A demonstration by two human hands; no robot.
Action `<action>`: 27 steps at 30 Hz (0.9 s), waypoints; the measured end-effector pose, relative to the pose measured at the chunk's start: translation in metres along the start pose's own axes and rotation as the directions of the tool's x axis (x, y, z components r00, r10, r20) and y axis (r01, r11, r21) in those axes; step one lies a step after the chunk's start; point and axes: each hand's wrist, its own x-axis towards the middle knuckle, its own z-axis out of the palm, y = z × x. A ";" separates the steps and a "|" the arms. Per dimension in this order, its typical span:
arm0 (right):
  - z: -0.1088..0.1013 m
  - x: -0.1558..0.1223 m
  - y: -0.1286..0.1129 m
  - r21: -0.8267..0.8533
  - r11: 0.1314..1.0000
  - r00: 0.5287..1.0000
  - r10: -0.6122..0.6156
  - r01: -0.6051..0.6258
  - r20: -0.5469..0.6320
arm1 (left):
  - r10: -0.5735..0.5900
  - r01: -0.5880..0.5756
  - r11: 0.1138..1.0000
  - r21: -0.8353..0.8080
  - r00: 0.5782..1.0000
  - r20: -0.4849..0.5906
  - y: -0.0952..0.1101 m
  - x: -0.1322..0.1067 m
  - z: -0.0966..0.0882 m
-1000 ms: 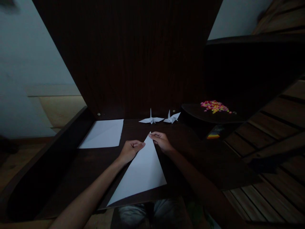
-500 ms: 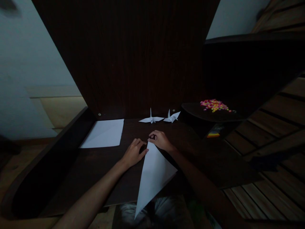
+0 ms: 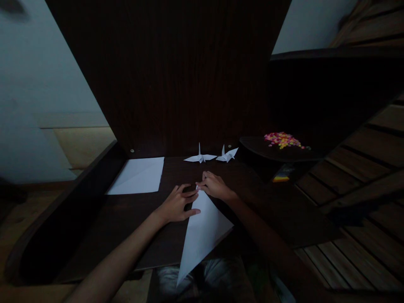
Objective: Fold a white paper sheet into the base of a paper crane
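A white sheet folded into a long triangle [image 3: 202, 231] lies on the dark wooden desk [image 3: 126, 219], its far tip between my hands and its near point hanging past the desk's front edge. My left hand [image 3: 178, 205] rests flat on the triangle's left edge, fingers stretched out. My right hand [image 3: 215, 186] pinches the far tip of the triangle with closed fingers.
Two white paper cranes [image 3: 200, 158] [image 3: 227, 155] stand at the back of the desk. A flat white sheet [image 3: 137, 175] lies at the left. On a round side shelf at the right sits a heap of small coloured bits [image 3: 283, 139]. Wooden slats fill the right.
The triangle was folded narrower and swung so that its near point hangs off the desk. My left hand opened from a fist and slid down onto the fold's left edge.
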 end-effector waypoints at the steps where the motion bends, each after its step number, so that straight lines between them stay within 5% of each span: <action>1: -0.001 0.001 -0.001 -0.028 1.000 1.000 0.010 -0.010 0.002 | 0.001 -0.001 1.000 0.020 1.000 0.017 -0.001 -0.001 -0.001; 7: -0.001 0.006 -0.003 -0.111 0.994 0.999 0.018 -0.021 -0.033 | -0.002 -0.008 0.992 0.122 0.997 0.082 -0.010 0.009 -0.003; 17: -0.002 -0.007 0.005 -0.081 0.996 0.999 -0.046 0.047 0.013 | 0.062 -0.059 0.984 0.169 0.998 -0.013 -0.018 0.036 0.019; 27: -0.004 -0.013 0.013 -0.093 0.992 0.987 0.097 -0.085 0.128 | 0.042 -0.054 0.992 0.116 0.994 0.099 -0.016 0.040 0.013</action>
